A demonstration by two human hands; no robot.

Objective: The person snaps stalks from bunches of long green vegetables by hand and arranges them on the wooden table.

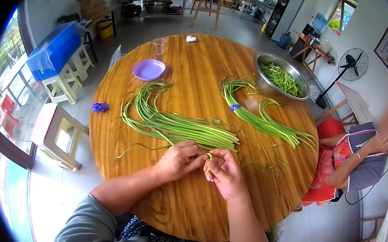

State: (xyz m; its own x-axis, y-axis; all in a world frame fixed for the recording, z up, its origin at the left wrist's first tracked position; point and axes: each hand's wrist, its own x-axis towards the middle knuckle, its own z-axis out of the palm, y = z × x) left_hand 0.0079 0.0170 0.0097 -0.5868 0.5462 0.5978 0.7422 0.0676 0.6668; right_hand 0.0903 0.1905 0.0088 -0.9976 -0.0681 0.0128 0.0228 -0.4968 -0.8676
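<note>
Close to the near side of the round wooden table, my left hand (179,160) and my right hand (227,174) are together, fingers pinched on one green garlic scape (209,157). Its end curves down between the two hands. Just beyond them lies a loose pile of long garlic scapes (179,126), thicker ends to the right and thin curled tips to the left. Farther right is another bunch of garlic scapes (263,119), with a blue-purple band (235,107) around part of it. Thin scraps of stem (265,166) lie right of my right hand.
A steel basin (261,82) at the back right holds cut green pieces. On the wooden table (200,64) also stand a purple plate (149,70), a clear cup (159,46) and a crumpled purple thing (100,107). A seated person (363,150) is at the right; a stool (61,134) stands left.
</note>
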